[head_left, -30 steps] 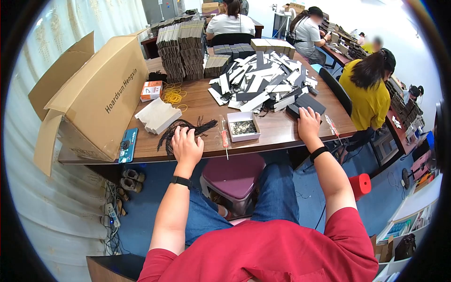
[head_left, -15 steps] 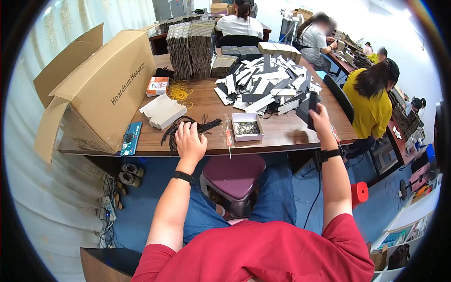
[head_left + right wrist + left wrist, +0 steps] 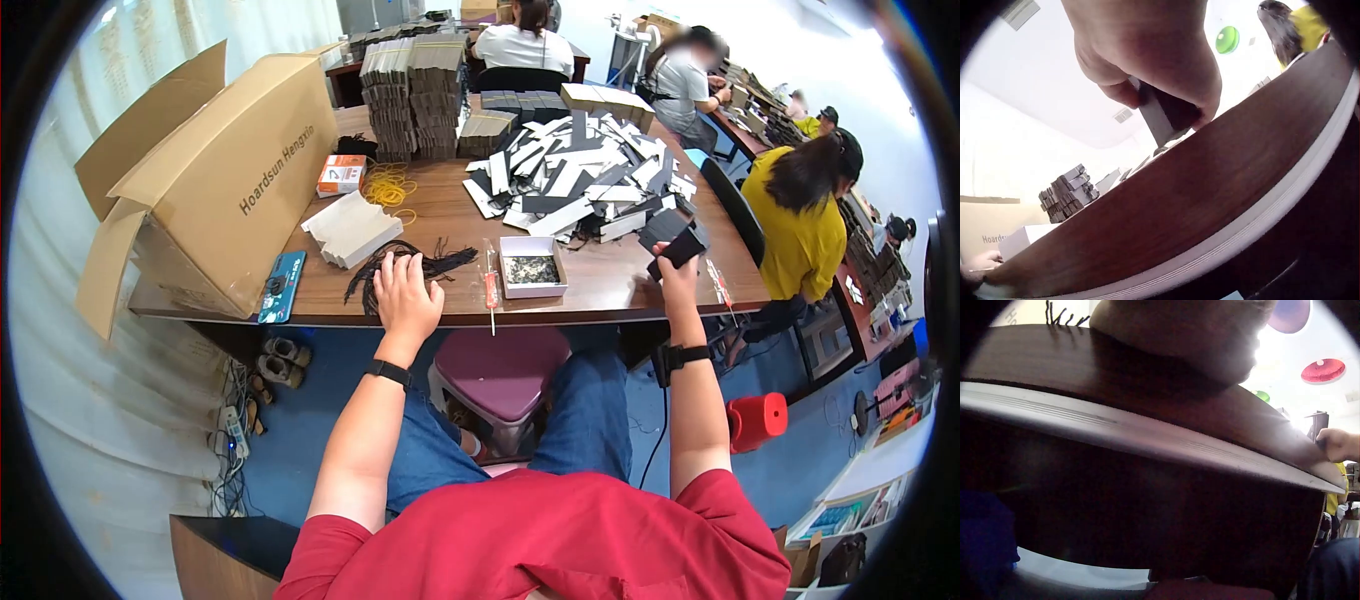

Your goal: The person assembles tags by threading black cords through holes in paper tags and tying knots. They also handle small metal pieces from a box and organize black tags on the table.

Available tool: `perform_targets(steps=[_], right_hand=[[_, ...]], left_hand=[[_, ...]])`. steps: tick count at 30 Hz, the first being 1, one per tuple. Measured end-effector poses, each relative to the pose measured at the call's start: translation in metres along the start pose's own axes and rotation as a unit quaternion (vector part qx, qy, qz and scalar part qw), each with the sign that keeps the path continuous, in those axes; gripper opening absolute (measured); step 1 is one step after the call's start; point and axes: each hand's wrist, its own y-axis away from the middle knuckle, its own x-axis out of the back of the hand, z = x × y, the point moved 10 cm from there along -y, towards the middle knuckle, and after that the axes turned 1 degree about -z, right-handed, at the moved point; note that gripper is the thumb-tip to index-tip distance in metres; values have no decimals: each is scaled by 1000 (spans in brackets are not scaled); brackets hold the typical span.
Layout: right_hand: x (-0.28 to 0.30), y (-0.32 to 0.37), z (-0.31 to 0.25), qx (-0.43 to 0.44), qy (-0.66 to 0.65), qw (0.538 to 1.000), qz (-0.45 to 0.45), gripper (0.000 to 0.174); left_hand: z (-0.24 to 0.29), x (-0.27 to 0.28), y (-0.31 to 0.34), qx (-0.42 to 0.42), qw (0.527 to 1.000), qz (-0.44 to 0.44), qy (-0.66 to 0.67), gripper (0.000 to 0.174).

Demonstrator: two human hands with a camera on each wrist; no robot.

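Note:
My right hand (image 3: 677,272) grips a black rectangular block (image 3: 686,246) near the table's right front, thumb on one side and fingers on the other. The right wrist view shows this block (image 3: 1166,115) pinched above the wood. Right behind it in the head view is a dark grey block (image 3: 663,226). My left hand (image 3: 405,300) rests palm down at the front edge, its spread fingers over a bundle of black cords (image 3: 440,263). Some cord ends (image 3: 1063,317) show past the hand in the left wrist view.
A large pile of black and white card strips (image 3: 585,180) covers the back. A small white box (image 3: 532,268) with dark bits, a red-handled tool (image 3: 491,288), a white block stack (image 3: 352,230), yellow rubber bands (image 3: 388,186) and a big carton (image 3: 250,180) lie left of it.
My right hand has lifted the black block off the table, stood it upright, then tipped it over closer to the front. The left hand has stayed on the cords.

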Motion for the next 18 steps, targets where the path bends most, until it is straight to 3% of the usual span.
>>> perform_targets(steps=[1, 4, 5, 8, 9, 12, 14, 16, 18], right_hand=[[0, -1, 3, 13, 14, 1000, 5, 28], [-11, 7, 0, 16, 266, 963, -35, 41], [-13, 6, 0, 3, 262, 964, -35, 48], [-16, 7, -1, 39, 256, 965, -42, 49], [-21, 12, -3, 9, 278, 959, -56, 50], [-22, 10, -19, 99, 323, 940, -50, 51], [-8, -2, -13, -14, 373, 923, -97, 50], [-8, -7, -28, -28, 445, 870, -209, 47], [-14, -9, -35, 70, 578, 767, -268, 44]], left_hand=[[-1, 0, 2, 0, 1000, 0, 3, 47], [-1, -1, 3, -1, 1000, -1, 2, 47], [0, -1, 2, 1, 1000, -4, 1, 46], [1, -2, 2, -3, 1000, -4, -2, 46], [1, -3, 1, -3, 1000, -6, -2, 46], [0, -4, 2, -6, 1000, -11, 2, 45], [-1, -4, 1, -5, 1000, -11, 9, 44], [-1, -1, 2, -10, 1000, -5, 5, 44], [2, -2, 1, -15, 1000, -7, 7, 44]])
